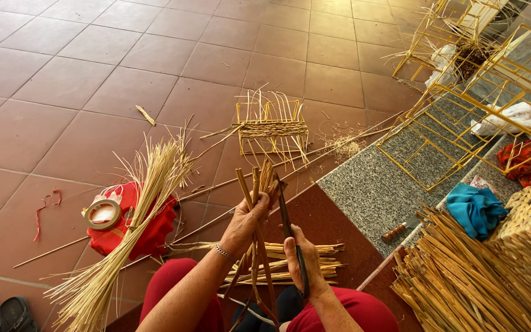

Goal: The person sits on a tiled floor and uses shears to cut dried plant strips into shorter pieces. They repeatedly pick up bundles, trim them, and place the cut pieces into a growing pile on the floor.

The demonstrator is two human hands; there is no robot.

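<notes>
Left hand [245,222] grips canes [254,184]; right hand [299,261] grips knife [285,215]

Head cam looks steeply down, close over lap.

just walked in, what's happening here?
A seated person works cane on a tiled floor. The left hand grips a bunch of upright cane strips; the right hand holds a dark blade against them near the top. More cut strips lie under the hands. On the floor ahead sits a small half-woven frame; to the left, a loose reed bundle lies over a red cloth with a tape roll. Yellow wire frames stand at right.
</notes>
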